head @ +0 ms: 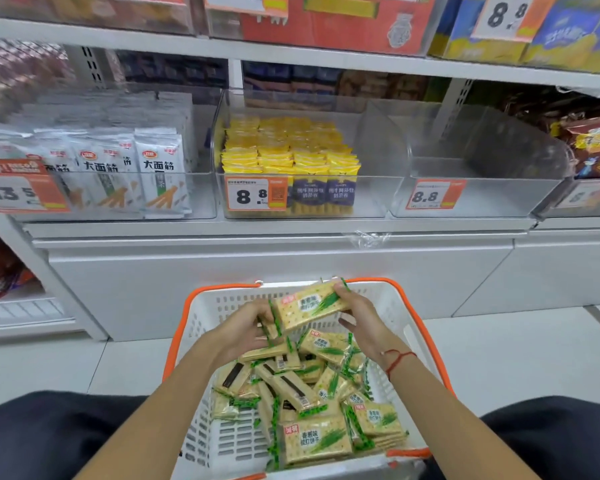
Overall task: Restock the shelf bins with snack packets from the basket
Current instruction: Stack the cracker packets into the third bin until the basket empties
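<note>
**Both hands on one cracker packet above the basket**

The person sat low before the shelf, dark-trousered knees to either side of a white perforated plastic basket with orange rim and handles (388,299) standing on the pale floor. The basket held a loose heap of cream cracker packets with green printed ends (312,386), some face up, some showing a dark strip on the back.

One cream-and-green cracker packet (309,306) was held over the far end of the basket, tilted, its right end higher. The left hand (243,327) had fingers curled round the packet's lower left end. The right hand (357,313) pinched the upper right end between thumb and fingers; a red string circled that wrist (397,362).

On the shelf above, a clear plastic bin tagged 8.8 (478,188) stood with nothing visible inside. Just left of it, another clear bin (219,140) held rows of yellow-and-blue packets (291,157). Further left stood white-and-silver pouches (160,174).
</note>
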A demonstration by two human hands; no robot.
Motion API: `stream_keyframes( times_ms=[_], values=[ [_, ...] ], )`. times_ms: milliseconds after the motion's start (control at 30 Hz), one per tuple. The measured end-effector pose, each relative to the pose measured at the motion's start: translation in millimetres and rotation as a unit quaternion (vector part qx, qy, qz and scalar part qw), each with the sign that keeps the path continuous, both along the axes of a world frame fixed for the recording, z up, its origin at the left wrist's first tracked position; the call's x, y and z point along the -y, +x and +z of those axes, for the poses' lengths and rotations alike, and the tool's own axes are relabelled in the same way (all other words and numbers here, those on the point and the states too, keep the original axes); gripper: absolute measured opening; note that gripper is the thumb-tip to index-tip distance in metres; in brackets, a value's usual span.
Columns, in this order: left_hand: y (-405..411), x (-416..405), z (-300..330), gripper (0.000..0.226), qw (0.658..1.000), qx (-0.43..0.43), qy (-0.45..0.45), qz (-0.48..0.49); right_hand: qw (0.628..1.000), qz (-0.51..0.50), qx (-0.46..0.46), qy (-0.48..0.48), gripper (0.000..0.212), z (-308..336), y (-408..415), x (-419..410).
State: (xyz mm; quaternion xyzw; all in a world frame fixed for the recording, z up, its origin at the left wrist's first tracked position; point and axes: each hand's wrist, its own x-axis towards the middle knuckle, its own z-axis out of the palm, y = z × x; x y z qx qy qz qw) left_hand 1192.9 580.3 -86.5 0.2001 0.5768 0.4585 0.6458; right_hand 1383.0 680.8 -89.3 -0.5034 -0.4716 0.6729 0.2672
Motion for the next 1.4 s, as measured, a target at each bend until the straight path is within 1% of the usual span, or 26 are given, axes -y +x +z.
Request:
stream_keyframes(
  times_ms=[33,100,167,267,333,367,400,467,500,600,667,733,767,800,833,867,900,933,967,1033,1067,1100,1167,1267,1333,1400],
  values=[
    [4.2,-2.8,1.2,0.02,1.0,0.021,0.01,-0.004,1.0,0.017,0.01,0.019,0.029,-2.8,-1.8,0.4],
    [9.3,-9.2,2.0,0.036,0.998,0.053,0.012,0.01,0.999,0.034,-0.009,0.026,0.044,-6.2,-1.5,1.3],
    [13.5,-14.2,-0.9,0.041,0.999,0.049,0.007,0.005,0.998,0.035,-0.04,0.03,0.055,-10.5,2.2,2.4],
    [18.9,-15.9,-5.5,0.023,1.0,0.007,-0.012,-0.026,0.998,0.022,-0.024,0.059,0.05,-18.1,2.6,3.3],
    [17.6,-15.5,-14.8,0.019,0.999,-0.023,-0.032,-0.03,0.999,0.017,0.004,0.041,0.048,-26.3,0.4,3.8],
    [15.3,-13.9,-20.0,0.026,0.998,-0.029,-0.038,-0.027,0.999,0.022,0.025,0.029,0.051,-31.8,-0.4,4.5],
    [12.7,-12.1,-25.9,0.039,0.998,-0.033,-0.042,-0.02,0.998,0.029,0.046,0.017,0.054,-38.1,-0.8,5.7],
    [8.5,-7.2,-38.7,0.065,0.998,-0.033,-0.06,-0.007,0.996,0.038,0.077,-0.001,0.05,-48.3,-0.2,10.1],
    [8.6,-3.8,-41.4,0.065,0.997,-0.033,-0.068,-0.006,0.994,0.056,0.091,-0.012,0.048,-50.7,0.9,12.9],
    [7.3,-0.9,-51.1,0.045,0.995,-0.052,-0.079,0.009,0.977,0.157,0.138,-0.053,0.055,-55.2,5.4,17.4],
    [3.0,-2.5,-55.3,0.042,0.994,-0.064,-0.079,0.033,0.949,0.22,0.222,-0.038,0.057,-60.7,10.8,19.1],
    [0.0,-3.8,-59.9,0.043,0.991,-0.085,-0.095,0.039,0.885,0.332,0.326,0.005,0.054,-65.5,19.6,23.8],
    [0.6,-3.6,-61.8,0.04,0.99,-0.092,-0.102,0.037,0.852,0.391,0.348,0.015,0.048,-69.7,24.6,27.5],
    [1.1,-3.5,-65.0,0.037,0.989,-0.101,-0.105,0.034,0.831,0.427,0.356,0.017,0.042,-75.2,28.7,31.0],
    [2.7,-2.5,-67.0,0.033,0.988,-0.11,-0.107,0.028,0.816,0.447,0.367,0.01,0.036,-78.8,32.5,36.2],
    [3.9,-2.2,-70.3,0.028,0.987,-0.114,-0.109,0.021,0.798,0.461,0.387,0.015,0.04,-82.3,36.2,41.4],
    [3.9,-2.2,-73.8,0.023,0.988,-0.113,-0.108,0.014,0.775,0.475,0.416,0.031,0.052,-85.1,39.1,46.5],
    [2.9,-2.2,-76.9,0.016,0.988,-0.107,-0.107,0.01,0.753,0.479,0.448,0.052,0.061,-90.4,42.1,51.9],
    [1.7,-0.6,-77.8,0.01,0.989,-0.102,-0.107,0.01,0.737,0.475,0.474,0.08,0.065,-94.1,44.6,58.8],
    [-0.2,0.3,-80.0,0.012,0.99,-0.094,-0.106,0.018,0.716,0.454,0.505,0.159,0.062,-102.0,50.1,67.9],
    [-1.0,0.0,-81.1,0.015,0.99,-0.09,-0.103,0.022,0.722,0.445,0.499,0.178,0.058,-102.9,52.4,68.4],
    [-0.2,-0.5,-80.9,0.014,0.991,-0.092,-0.098,0.024,0.746,0.434,0.477,0.167,0.053,-101.2,55.1,66.3],
    [2.1,0.1,-78.7,0.007,0.989,-0.107,-0.095,0.035,0.822,0.403,0.388,0.103,0.038,-92.0,60.8,57.4],
    [4.0,-0.3,-76.8,0.01,0.987,-0.124,-0.092,0.051,0.906,0.348,0.243,0.003,0.033,-66.7,66.9,38.8],
    [6.7,-0.3,-74.8,0.01,0.986,-0.128,-0.091,0.053,0.939,0.297,0.169,-0.041,0.035,-52.1,68.7,26.5],
    [12.0,-0.7,-69.2,0.01,0.987,-0.127,-0.083,0.044,0.963,0.242,0.109,-0.048,0.035,-40.3,65.7,15.4]
  ],
)
